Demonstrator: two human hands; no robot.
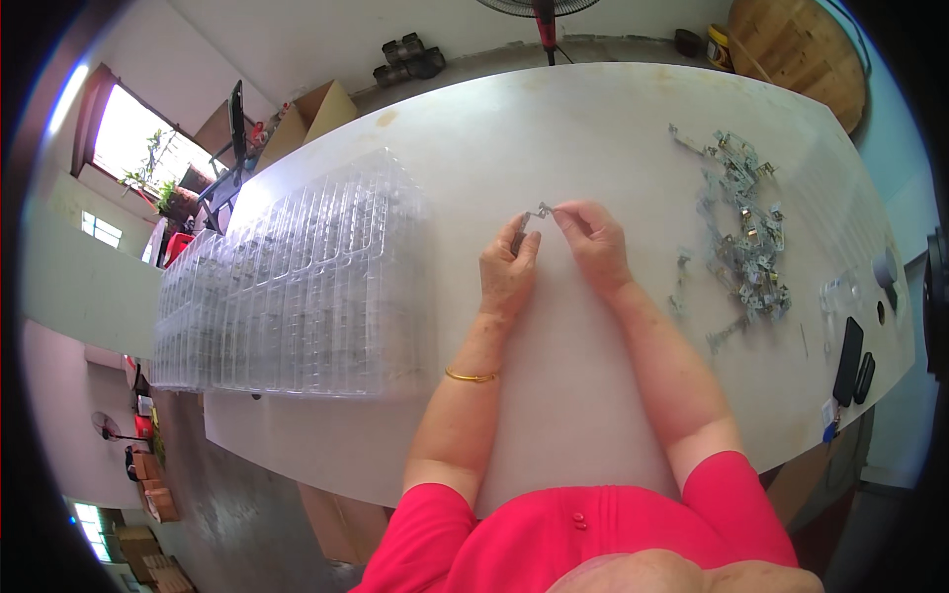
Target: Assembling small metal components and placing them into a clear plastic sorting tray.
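Step in hand: the person stands at a long white table [593, 128] and holds a small grey metal part [534, 213] up over its middle, both hands meeting on it. By the look of it two little pieces are being fitted together, or one is being turned for inspection; it is too small to tell which.

Left hand [507, 272]: fingers curled closed, pinching the near, lower end of the metal part between thumb and fingertips. A thin gold bangle [471, 376] sits on that forearm.

Right hand [596, 240]: thumb and forefinger nipped onto the far, upper tip of the same part, the other fingers loosely folded.

Where the part is: lifted just above the table, between the two hands, roughly centre of the table and well apart from everything else.

To the left: stacks of clear plastic compartment trays [297, 287], covering the left end of the table. What lies in their pockets is not plain from here.

To the right: a loose heap of grey metal brackets [746, 227], with a few strays nearer the right forearm. Further right, at the table's edge, lie a dark flat handset-like object [848, 361] and a roll of tape [885, 267].

Next move, as I judge it: a fine, steady pinch on both ends and a small twist or push to seat the pieces.
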